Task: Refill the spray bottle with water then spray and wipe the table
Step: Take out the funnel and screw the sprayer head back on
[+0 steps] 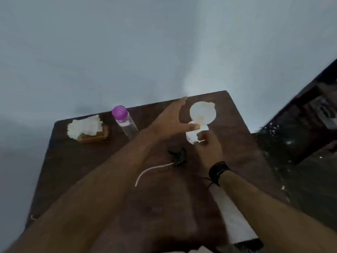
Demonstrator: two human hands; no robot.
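Note:
A white spray bottle (203, 112) with a broad round top stands at the back right of the dark wooden table (76, 161). My right hand (209, 147) is closed around its lower body. My left hand (169, 123) is spread open just left of the bottle's top, with the thumb across its neck and nothing in its grasp. A clear water bottle (125, 123) with a purple cap stands at the back, left of both hands. White crumpled tissue (84, 126) lies on a small wooden box at the back left. The frame is blurred.
A small black object (178, 157) with a white cable (151, 170) lies mid-table under my left forearm. A white strip (231, 214) runs along the near right of the table. A pale wall stands behind, and dark speckled floor and furniture lie to the right.

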